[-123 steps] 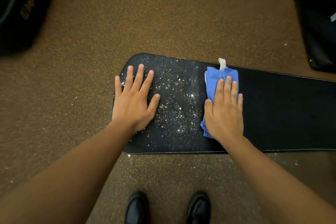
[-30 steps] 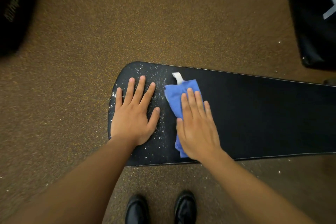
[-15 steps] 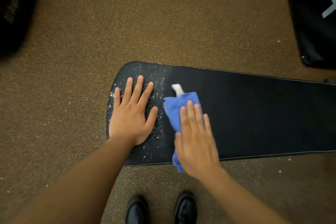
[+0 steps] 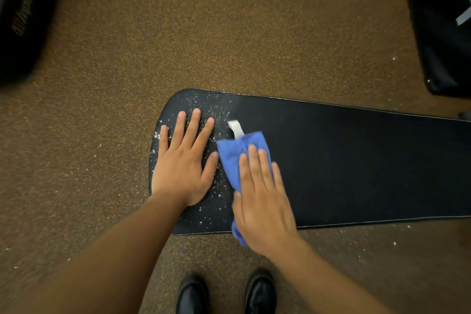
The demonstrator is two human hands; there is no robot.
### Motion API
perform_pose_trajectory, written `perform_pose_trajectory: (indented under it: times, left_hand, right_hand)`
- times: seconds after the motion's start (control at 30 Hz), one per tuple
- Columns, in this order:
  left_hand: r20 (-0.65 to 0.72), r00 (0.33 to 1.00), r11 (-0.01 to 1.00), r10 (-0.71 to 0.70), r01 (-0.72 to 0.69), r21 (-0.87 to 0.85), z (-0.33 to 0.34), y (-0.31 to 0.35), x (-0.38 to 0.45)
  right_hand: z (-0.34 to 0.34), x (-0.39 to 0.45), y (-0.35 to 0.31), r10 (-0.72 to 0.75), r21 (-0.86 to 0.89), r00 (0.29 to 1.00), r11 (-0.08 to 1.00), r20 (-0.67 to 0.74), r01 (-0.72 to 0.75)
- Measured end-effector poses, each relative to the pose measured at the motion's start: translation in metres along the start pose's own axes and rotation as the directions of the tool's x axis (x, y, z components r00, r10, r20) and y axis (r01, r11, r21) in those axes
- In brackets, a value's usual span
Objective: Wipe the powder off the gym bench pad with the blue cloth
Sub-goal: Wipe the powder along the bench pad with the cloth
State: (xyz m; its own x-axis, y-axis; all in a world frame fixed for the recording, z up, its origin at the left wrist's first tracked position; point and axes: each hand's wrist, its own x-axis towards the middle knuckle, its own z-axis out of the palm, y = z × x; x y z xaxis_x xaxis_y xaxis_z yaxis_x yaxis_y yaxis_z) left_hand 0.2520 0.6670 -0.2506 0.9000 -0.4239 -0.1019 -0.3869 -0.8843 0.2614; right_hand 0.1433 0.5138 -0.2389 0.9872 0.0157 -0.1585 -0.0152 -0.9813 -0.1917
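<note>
The long black gym bench pad (image 4: 356,168) lies across the view over a brown speckled floor. White powder (image 4: 216,201) speckles its rounded left end, around and under my left hand (image 4: 183,163), which rests flat with fingers spread. My right hand (image 4: 262,201) presses flat on the blue cloth (image 4: 233,153), which has a white tag (image 4: 235,128) at its far end. The cloth lies just right of my left thumb and hangs over the pad's near edge. The pad to the right of the cloth looks free of powder.
A black padded object with gold lettering (image 4: 23,15) sits at the top left, and another black one with white lettering (image 4: 443,25) at the top right. White specks dot the floor (image 4: 254,33). My two black shoes (image 4: 224,293) stand below the pad's near edge.
My right hand has slid the blue cloth leftward across the powder, then pulled it toward the near edge. The powdered patch has shrunk to the left end. My left hand stays put.
</note>
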Motion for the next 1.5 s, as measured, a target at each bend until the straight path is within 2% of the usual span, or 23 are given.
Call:
perform_pose_trajectory:
  times: [0.07, 0.17, 0.23, 0.3, 0.4, 0.5, 0.57, 0.67, 0.77, 0.83, 0.93, 1.07, 1.13, 1.23, 1.4, 1.43, 1.5]
  left_hand:
    - [0.004, 1.0, 1.0, -0.003, 0.003, 0.007, 0.0, 0.0, 0.0]
    - [0.014, 1.0, 1.0, -0.017, 0.017, 0.016, 0.0, 0.0, -0.001]
    - [0.016, 1.0, 1.0, -0.018, 0.017, 0.012, 0.0, 0.001, -0.001]
    - [0.02, 1.0, 1.0, -0.016, 0.016, 0.014, 0.0, 0.001, -0.001]
    - [0.026, 0.999, 0.999, -0.024, 0.024, 0.025, 0.001, 0.001, -0.001]
    - [0.023, 1.0, 1.0, -0.016, 0.015, 0.006, 0.001, 0.0, 0.0]
    - [0.022, 1.0, 1.0, -0.014, 0.014, 0.009, 0.0, 0.0, 0.0]
    - [0.028, 0.999, 1.0, -0.019, 0.018, 0.019, -0.001, 0.0, 0.0]
    - [0.033, 0.999, 0.999, -0.026, 0.025, 0.035, -0.001, 0.001, -0.001]
    - [0.03, 0.999, 0.999, -0.027, 0.026, 0.028, -0.001, 0.001, -0.001]
    - [0.03, 0.999, 0.999, -0.025, 0.024, 0.025, 0.0, 0.001, -0.001]
    - [0.036, 0.999, 1.0, -0.014, 0.014, -0.003, 0.0, 0.001, 0.001]
    - [0.024, 1.0, 1.0, -0.007, 0.008, -0.01, -0.001, 0.001, 0.001]
    - [0.018, 1.0, 1.0, -0.015, 0.015, -0.003, -0.001, 0.0, 0.0]
    - [0.027, 1.0, 1.0, -0.014, 0.013, 0.003, 0.0, 0.001, -0.002]
    - [0.025, 1.0, 1.0, -0.013, 0.013, 0.002, 0.001, 0.001, -0.002]
    - [0.02, 1.0, 1.0, -0.015, 0.015, 0.003, 0.001, 0.001, -0.001]
  right_hand:
    - [-0.001, -0.005, 0.019, 0.008, -0.027, 1.0, 1.0, 0.001, -0.008]
    - [-0.006, 0.04, 0.037, 0.181, -0.036, 0.982, 0.982, -0.056, -0.183]
    - [-0.013, 0.082, 0.034, 0.309, 0.025, 0.947, 0.951, -0.088, -0.307]
    - [-0.014, 0.108, 0.021, 0.352, 0.062, 0.932, 0.935, -0.081, -0.348]
    - [-0.009, 0.096, -0.002, 0.251, 0.029, 0.964, 0.968, -0.088, -0.249]
    - [-0.001, 0.038, -0.009, 0.074, -0.005, 0.997, 0.997, -0.032, -0.074]
    - [0.001, 0.002, 0.003, 0.025, -0.002, 1.0, 1.0, 0.002, -0.025]
    - [-0.004, -0.002, 0.037, 0.129, -0.005, 0.992, 0.992, 0.003, -0.129]
    - [-0.014, 0.056, 0.044, 0.321, 0.022, 0.944, 0.947, -0.074, -0.32]
    - [-0.018, 0.099, 0.031, 0.386, 0.083, 0.921, 0.921, -0.048, -0.381]
    - [-0.014, 0.113, 0.0, 0.307, 0.084, 0.949, 0.95, -0.066, -0.302]
    - [-0.001, 0.04, -0.013, 0.056, -0.006, 0.998, 0.998, -0.033, -0.056]
    - [0.004, 0.009, 0.0, 0.01, -0.021, 1.0, 1.0, -0.009, -0.01]
    - [0.002, 0.007, 0.015, 0.047, -0.044, 0.999, 0.998, -0.012, -0.047]
    - [-0.01, 0.095, 0.009, 0.309, 0.023, 0.948, 0.951, -0.075, -0.308]
    - [-0.012, 0.106, 0.006, 0.323, 0.03, 0.943, 0.946, -0.074, -0.322]
    - [-0.01, 0.104, -0.003, 0.263, 0.02, 0.961, 0.965, -0.083, -0.262]
